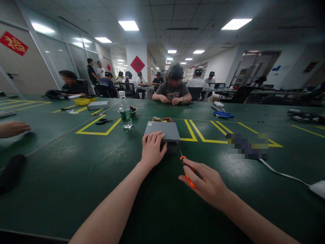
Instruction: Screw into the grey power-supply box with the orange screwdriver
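A grey metal computer power supply (169, 129) lies on the green table, its socket side facing me and coloured wires (162, 119) bunched behind it. Gripping its near left corner is my left hand (152, 149), fingers over the top and thumb by the front face. My right hand (207, 181) is closed around an orange and black screwdriver (189, 180). The thin shaft slants up to the front right corner of the case, beside the socket. Whether the tip sits in a screw is too small to tell.
A water bottle (125, 110) stands just left of the case, before a metal bowl (133, 111). Black pliers (104, 121), a second grey case (98, 105) and a yellow tray (85, 101) lie farther left. Blue gloves (223, 115) lie right. A co-worker (172, 88) sits opposite; another person's hand (15, 129) shows left.
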Demonstrator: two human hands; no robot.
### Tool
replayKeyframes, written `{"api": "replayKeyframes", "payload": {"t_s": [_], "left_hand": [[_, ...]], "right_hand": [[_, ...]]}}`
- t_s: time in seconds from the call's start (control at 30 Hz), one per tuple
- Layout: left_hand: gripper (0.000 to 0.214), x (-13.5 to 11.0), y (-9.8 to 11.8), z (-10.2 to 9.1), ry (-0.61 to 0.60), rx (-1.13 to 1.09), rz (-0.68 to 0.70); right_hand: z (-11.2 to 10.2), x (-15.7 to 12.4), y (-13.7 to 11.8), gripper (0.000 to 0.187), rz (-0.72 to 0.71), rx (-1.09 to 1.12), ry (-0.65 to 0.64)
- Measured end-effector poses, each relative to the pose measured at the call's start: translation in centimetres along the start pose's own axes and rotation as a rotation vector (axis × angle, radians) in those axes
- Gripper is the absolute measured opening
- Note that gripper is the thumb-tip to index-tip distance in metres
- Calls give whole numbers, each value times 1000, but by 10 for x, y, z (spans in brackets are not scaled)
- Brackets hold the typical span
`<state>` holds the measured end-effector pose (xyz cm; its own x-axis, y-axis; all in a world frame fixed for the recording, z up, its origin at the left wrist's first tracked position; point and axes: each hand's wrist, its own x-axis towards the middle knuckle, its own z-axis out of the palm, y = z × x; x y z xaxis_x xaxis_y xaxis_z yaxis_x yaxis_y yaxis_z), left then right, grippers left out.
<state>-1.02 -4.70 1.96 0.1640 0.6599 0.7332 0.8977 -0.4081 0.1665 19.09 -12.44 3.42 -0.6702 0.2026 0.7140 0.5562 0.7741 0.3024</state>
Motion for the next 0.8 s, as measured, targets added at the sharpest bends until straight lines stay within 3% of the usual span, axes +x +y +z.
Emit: {"api": "replayKeyframes", "payload": {"t_s": [0.1,0.3,0.53,0.8], "left_hand": [[30,0,0,0,-3,-1,-1],[30,0,0,1,4,-4,2],[30,0,0,1,15,0,10],[30,0,-1,2,4,-6,5]], "right_hand": [[2,-1,0,20,30,53,18],[5,-7,0,28,22,30,-93],[7,0,7,8,2,-21,93],[3,2,5,12,-53,57,136]]}}
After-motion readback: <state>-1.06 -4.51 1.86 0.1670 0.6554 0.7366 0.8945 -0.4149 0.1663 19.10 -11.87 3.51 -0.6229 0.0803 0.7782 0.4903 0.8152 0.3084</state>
